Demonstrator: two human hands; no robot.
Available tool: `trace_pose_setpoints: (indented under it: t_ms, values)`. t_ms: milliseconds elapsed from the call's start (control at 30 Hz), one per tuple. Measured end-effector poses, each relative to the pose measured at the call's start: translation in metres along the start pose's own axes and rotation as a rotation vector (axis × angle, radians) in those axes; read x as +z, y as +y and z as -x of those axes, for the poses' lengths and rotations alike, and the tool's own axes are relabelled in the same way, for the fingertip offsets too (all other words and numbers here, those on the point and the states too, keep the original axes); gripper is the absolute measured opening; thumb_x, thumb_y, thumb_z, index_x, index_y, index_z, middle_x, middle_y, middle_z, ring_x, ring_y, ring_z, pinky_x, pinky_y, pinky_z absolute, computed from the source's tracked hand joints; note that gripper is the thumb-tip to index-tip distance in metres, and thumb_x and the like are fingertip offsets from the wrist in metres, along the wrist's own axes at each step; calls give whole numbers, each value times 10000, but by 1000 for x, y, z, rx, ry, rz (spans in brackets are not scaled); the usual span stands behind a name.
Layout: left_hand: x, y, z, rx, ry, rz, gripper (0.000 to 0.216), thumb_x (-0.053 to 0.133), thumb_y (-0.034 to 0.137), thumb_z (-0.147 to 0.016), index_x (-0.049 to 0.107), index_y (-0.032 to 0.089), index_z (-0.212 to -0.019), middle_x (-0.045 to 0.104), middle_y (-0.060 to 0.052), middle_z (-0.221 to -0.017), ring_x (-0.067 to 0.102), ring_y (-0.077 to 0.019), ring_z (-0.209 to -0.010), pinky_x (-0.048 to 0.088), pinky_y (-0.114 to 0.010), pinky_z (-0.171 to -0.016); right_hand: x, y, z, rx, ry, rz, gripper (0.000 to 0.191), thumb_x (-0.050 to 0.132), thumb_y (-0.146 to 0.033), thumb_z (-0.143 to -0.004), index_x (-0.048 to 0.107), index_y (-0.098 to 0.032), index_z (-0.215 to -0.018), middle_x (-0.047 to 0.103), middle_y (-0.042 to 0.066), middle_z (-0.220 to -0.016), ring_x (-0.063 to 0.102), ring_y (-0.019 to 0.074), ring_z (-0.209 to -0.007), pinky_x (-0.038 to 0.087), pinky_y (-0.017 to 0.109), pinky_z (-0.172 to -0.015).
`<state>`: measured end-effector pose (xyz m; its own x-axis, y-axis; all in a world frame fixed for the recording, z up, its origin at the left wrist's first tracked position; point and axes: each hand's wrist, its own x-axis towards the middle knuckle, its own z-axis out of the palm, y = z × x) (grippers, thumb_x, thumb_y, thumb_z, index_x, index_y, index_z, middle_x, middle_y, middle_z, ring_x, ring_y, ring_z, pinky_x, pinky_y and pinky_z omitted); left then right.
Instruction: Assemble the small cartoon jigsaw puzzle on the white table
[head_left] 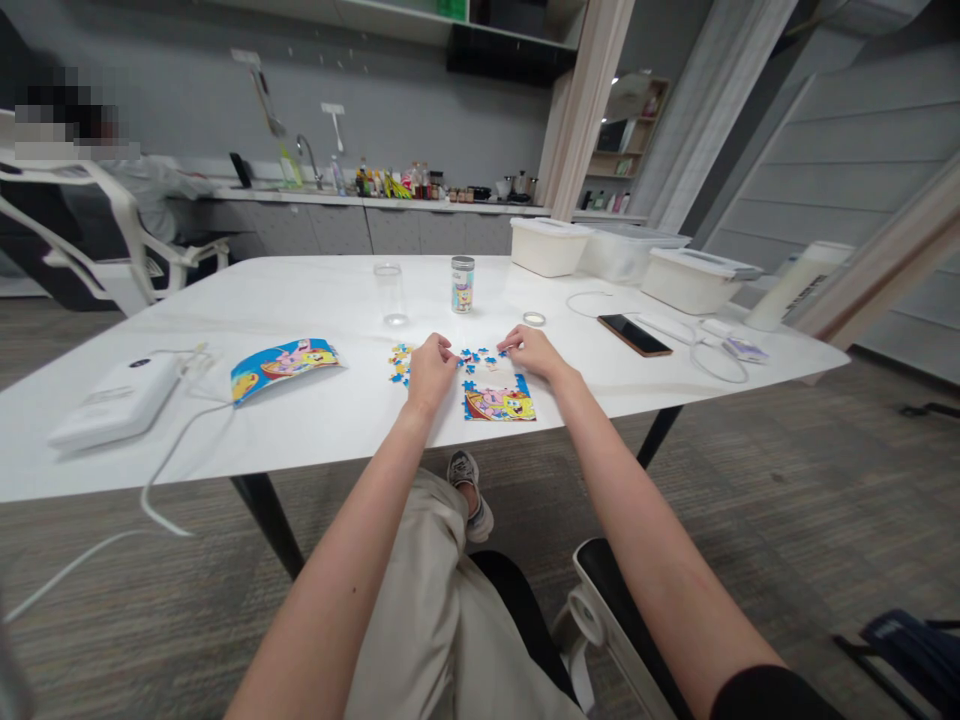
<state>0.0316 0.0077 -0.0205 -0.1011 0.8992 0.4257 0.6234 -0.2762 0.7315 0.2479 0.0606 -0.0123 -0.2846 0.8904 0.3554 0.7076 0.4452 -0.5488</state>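
White table (337, 290). Picture sheet (285, 372) curls up toward the left end. Part-joined puzzle (501, 403) at the near edge, solid band running along it, nearer that edge than either hand. Right hand (526, 350): fingertips drawn together straight beyond the puzzle; left hand (433, 370): fingers curled; cannot tell whether either grips. Canister (463, 290) farther off, clear. Loose pieces (469, 357) crowd between the hands.

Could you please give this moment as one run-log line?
left hand: beside loose pieces, grip unclear | right hand: at loose pieces, grip unclear | puzzle: partly assembled
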Motion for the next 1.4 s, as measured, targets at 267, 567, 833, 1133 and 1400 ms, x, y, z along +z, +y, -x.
trace_pose_setpoints:
  t_ms: [267, 567, 833, 1133, 1400]
  values:
    - [0, 1, 1, -18, 35, -105, 182, 562, 80, -733, 606, 198, -865, 711, -39, -816, 662, -196, -798, 484, -318, -785, 0, -7, 2, -122, -126, -33, 183, 795, -324, -662, 714, -170, -716, 587, 21, -839, 501, 121, -697, 425, 260, -704]
    - [4, 2, 0, 152, -99, -165, 231, 565, 139, -823, 694, 213, -1000, 740, -75, -1033, 655, -249, -1003, 459, -381, -952, 2, -6, 2, -122, -148, -63, 215, 794, -340, -671, 733, -158, -769, 600, 18, -823, 496, 117, -695, 413, 257, -698]
    - [10, 1, -5, 248, -226, -265, 223, 537, 156, -861, 698, 217, -1003, 734, -91, -1064, 646, -262, -1030, 456, -387, -968, 3, -5, 0, -145, -85, -14, 106, 647, -180, -766, 749, -151, -766, 636, 35, -820, 535, 119, -688, 429, 256, -707]
    - [6, 3, -7, 176, -153, -20, 219, 608, 100, -717, 628, 206, -908, 698, -35, -888, 646, -196, -871, 502, -347, -862, 2, -5, 1, -115, -77, 8, 123, 632, -125, -720, 731, -159, -783, 633, 24, -796, 516, 118, -666, 437, 253, -706]
    - [-3, 8, -6, 40, -133, 335, 228, 682, 174, -695, 587, 189, -902, 690, -9, -806, 681, -168, -754, 547, -319, -767, -2, -19, 2, -145, -58, -161, 188, 567, -190, -794, 735, -149, -869, 713, 58, -892, 574, 143, -774, 433, 265, -729]
